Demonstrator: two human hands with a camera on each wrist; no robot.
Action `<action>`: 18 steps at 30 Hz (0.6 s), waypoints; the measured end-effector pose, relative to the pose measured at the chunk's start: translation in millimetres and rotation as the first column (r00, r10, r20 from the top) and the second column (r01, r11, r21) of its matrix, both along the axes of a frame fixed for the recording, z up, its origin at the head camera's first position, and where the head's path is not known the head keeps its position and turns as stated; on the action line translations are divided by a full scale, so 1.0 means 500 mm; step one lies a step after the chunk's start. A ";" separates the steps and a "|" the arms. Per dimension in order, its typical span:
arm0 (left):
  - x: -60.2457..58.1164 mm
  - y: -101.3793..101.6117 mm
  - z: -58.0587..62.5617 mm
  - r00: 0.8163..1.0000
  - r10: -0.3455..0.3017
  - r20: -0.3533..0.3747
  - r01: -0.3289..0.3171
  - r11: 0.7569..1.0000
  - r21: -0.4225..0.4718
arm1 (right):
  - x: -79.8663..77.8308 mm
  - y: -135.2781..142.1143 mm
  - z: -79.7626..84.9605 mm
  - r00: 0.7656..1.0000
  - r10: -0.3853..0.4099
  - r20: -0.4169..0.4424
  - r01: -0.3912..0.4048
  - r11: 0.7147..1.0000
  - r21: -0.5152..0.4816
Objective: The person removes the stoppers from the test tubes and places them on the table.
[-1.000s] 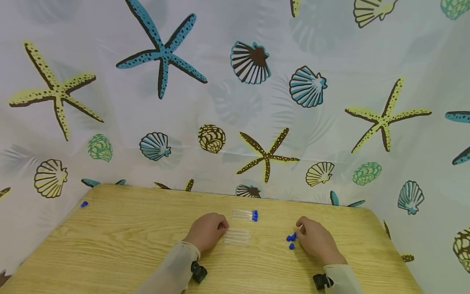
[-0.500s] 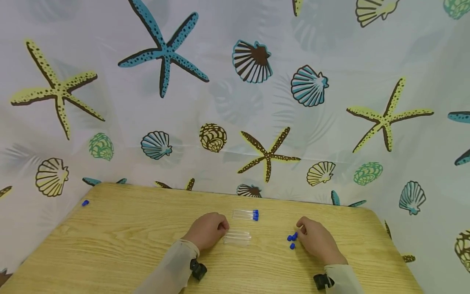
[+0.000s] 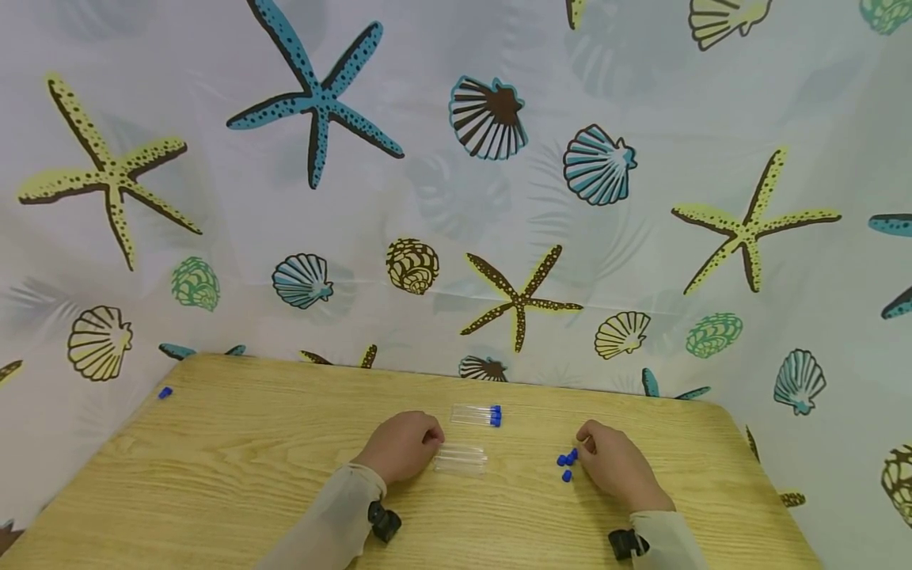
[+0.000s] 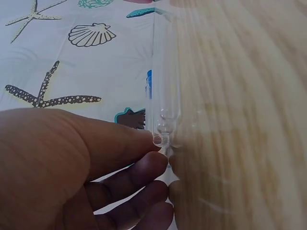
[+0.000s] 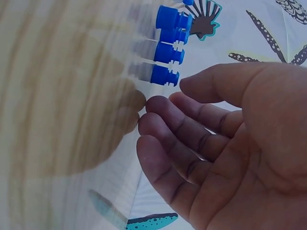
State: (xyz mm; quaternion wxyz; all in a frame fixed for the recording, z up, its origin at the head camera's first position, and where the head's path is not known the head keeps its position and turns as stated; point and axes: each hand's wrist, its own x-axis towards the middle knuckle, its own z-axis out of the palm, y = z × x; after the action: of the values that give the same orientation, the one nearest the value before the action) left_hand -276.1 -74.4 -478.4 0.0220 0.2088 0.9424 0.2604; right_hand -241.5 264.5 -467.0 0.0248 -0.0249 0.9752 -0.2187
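My left hand (image 3: 402, 447) rests on the table with its fingers loosely curled, beside the near ends of several clear, uncapped test tubes (image 3: 459, 459). In the left wrist view, the thumb tip (image 4: 152, 139) lies right by a tube's end; whether it touches is hard to tell. My right hand (image 3: 616, 463) rests farther right, fingers relaxed and slightly bent. Beside its fingertips stand several small blue caps (image 3: 567, 476), also seen as a row of blue caps (image 5: 165, 75) in the right wrist view. Nothing shows between the right thumb and fingers.
Behind the uncapped tubes lie several clear tubes (image 3: 470, 415) with blue caps on their right ends. A small blue piece (image 3: 165, 393) sits at the table's far left corner. A curtain (image 3: 456, 198) printed with shells and starfish hangs behind the wooden table (image 3: 249, 459).
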 end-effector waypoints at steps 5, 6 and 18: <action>-0.001 0.001 -0.001 1.000 0.011 0.001 -0.011 1.000 0.003 | 0.000 0.000 0.000 1.000 0.000 0.000 0.000 1.000 0.001; -0.001 0.001 -0.002 1.000 0.013 0.000 -0.013 1.000 0.001 | 0.000 0.000 0.000 1.000 -0.002 0.000 0.002 1.000 0.001; -0.004 -0.004 0.000 1.000 0.021 0.009 -0.021 0.999 0.031 | -0.001 0.000 0.003 1.000 -0.014 0.007 0.014 1.000 0.010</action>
State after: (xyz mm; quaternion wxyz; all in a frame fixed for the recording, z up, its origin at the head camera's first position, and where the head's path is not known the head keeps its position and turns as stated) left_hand -278.3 -76.5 -478.6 0.0203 0.1979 0.9403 0.2762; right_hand -242.0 264.7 -465.5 0.0269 -0.0174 0.9763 -0.2140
